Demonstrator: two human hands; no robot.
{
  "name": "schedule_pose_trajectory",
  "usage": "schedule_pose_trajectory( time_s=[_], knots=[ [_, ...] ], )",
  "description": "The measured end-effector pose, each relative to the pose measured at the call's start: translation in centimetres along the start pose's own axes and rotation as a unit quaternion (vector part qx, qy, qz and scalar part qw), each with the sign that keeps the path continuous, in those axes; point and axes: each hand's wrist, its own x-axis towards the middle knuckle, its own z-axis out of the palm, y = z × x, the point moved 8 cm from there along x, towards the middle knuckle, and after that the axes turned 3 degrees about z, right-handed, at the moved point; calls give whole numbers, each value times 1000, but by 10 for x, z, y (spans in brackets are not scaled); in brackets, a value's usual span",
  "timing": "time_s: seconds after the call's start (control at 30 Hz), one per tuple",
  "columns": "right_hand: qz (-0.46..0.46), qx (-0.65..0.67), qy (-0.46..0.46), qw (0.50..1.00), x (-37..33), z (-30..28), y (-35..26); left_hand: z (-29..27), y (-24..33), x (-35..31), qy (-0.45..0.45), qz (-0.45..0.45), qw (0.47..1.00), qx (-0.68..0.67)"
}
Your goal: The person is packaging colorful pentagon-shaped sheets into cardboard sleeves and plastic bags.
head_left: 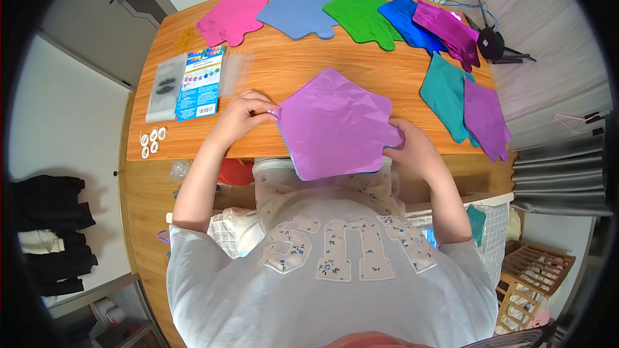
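Note:
A flat purple foil balloon, roughly five-sided with a tab on its right, spans the space between my hands at the table's near edge. My left hand is closed in a pinch at its left corner. The fingers of my right hand are closed around the tab, with the thumb in front. A thin blue edge shows beneath the purple foil; whether it is a second layer or the other face, I cannot tell. The balloon's lower edge hangs past the tabletop over my lap.
Flat foil balloons lie around the table's rim: pink, grey-blue, green, blue, magenta, teal and purple. At left are a blue package, a clear bag and white rolls. A black router stands far right.

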Motion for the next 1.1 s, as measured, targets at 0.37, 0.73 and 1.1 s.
schedule_pose_trajectory(
  time_s=[0.37, 0.73, 1.1],
  knots=[
    [-8, 8, 27, 1000, -6, -5, 7, 0, -9, -2, -3, -21, 998, -59],
    [-63, 6, 66, 996, 0, -14, 6, 0, -3, -7, 46, -5, 999, 17],
    [-110, -103, 118, 982, -115, 67, 111, 89, 14, -224, 210, -50, 953, 214]
  ],
)
